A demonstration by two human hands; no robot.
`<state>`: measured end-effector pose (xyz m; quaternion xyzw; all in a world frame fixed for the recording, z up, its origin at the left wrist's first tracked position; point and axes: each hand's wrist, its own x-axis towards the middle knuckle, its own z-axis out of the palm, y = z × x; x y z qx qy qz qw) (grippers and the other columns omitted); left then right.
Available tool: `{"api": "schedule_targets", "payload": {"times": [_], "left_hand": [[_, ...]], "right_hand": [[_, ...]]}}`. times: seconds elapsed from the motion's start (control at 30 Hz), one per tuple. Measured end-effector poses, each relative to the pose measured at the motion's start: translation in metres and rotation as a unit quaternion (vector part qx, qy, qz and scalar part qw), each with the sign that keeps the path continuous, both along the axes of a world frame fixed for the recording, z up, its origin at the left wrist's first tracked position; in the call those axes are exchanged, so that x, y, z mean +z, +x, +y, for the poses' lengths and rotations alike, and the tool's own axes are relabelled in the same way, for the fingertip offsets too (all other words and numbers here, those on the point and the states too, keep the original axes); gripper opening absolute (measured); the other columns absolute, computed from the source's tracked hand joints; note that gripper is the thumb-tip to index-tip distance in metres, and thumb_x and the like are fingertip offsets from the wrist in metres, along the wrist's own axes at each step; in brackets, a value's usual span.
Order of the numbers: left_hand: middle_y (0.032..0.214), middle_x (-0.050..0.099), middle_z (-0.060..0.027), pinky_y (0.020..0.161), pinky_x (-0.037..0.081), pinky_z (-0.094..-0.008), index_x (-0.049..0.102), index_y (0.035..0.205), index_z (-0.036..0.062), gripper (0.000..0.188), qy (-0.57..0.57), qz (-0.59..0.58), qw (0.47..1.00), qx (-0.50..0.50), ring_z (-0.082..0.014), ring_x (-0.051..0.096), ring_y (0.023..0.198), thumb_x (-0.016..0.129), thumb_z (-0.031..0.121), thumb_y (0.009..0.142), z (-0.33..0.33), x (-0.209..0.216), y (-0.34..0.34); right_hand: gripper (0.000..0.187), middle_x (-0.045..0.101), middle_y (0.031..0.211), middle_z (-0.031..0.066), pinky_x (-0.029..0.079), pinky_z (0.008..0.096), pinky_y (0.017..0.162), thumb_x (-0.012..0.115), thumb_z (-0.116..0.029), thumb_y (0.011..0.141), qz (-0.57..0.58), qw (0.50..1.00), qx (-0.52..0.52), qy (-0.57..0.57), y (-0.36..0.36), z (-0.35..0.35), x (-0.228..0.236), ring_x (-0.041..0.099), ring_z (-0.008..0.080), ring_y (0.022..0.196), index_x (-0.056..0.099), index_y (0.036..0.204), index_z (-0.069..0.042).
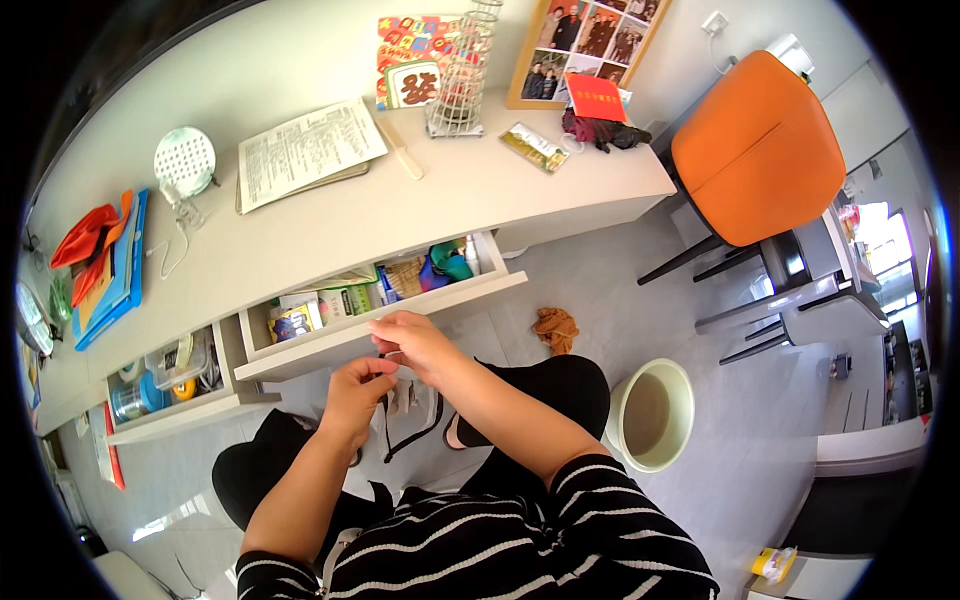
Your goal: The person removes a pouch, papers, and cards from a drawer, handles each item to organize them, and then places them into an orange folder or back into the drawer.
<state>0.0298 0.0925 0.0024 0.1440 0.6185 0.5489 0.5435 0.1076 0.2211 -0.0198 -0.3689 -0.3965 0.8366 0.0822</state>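
My left hand (350, 402) and my right hand (418, 348) are close together in front of the open drawer (400, 322), fingers pinched. Between the fingertips runs a thin dark strap (388, 440), which hangs down in a loop. It seems to belong to a see-through pouch with dark edging (406, 402) below my hands, with small pale things in it. My right forearm and knees hide part of it. In the drawer lie small boxes, a dark blue packet (292, 324) and a green-teal bundle (452, 260).
A second open drawer (200, 412) at the left holds jars and a clear box. On the floor to my right stand a pale bucket (681, 420) of murky water and a brown cloth (555, 330). An orange chair (757, 150) is beyond. Papers (312, 152) lie on the desk.
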Motion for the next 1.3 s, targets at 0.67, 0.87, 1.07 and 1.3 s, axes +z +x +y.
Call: {"api": "schedule_targets", "payload": {"times": [0.67,0.87,1.07,1.3], "left_hand": [[0.086,0.060,-0.0035,0.063,0.042,-0.0207,0.058,0.096,0.0004,0.017,0.124,-0.028,0.987,0.101,-0.0090,0.054,0.072,0.056,-0.006,0.080,0.051,-0.013,-0.015],[0.086,0.059,-0.0011,0.067,0.041,-0.0199,0.060,0.092,0.0009,0.017,0.142,-0.014,0.990,0.008,-0.0073,0.053,0.074,0.056,-0.007,0.078,0.056,-0.009,-0.014],[0.082,0.057,0.0012,0.067,0.039,-0.0196,0.063,0.087,0.0022,0.016,0.148,0.006,0.987,-0.056,-0.0063,0.051,0.075,0.059,-0.008,0.075,0.047,-0.003,-0.014],[0.081,0.051,0.0010,0.068,0.039,-0.0213,0.063,0.085,0.0013,0.018,0.115,0.004,0.990,-0.078,-0.0078,0.049,0.075,0.059,-0.012,0.073,0.048,-0.015,-0.020]], "right_hand": [[0.024,0.060,0.095,0.0110,0.043,0.0367,0.085,0.069,-0.028,0.078,0.101,0.898,0.058,0.425,-0.041,0.060,-0.018,0.056,0.0251,0.095,0.061,0.080,-0.006],[0.020,0.064,0.087,0.0053,0.049,0.0240,0.070,0.067,-0.018,0.084,0.134,0.927,0.137,0.323,-0.017,0.098,0.021,0.061,0.0111,0.078,0.060,0.094,-0.002],[0.011,0.063,0.078,0.0059,0.053,0.0288,0.061,0.060,-0.016,0.087,0.128,0.952,-0.161,0.225,0.013,0.287,0.064,0.060,0.0139,0.064,0.060,0.090,-0.005],[0.040,0.062,0.077,0.0128,0.057,0.0249,0.050,0.049,-0.041,0.093,0.307,0.798,-0.492,-0.165,0.023,0.478,0.061,0.064,0.0203,0.062,0.050,0.102,-0.002]]}}
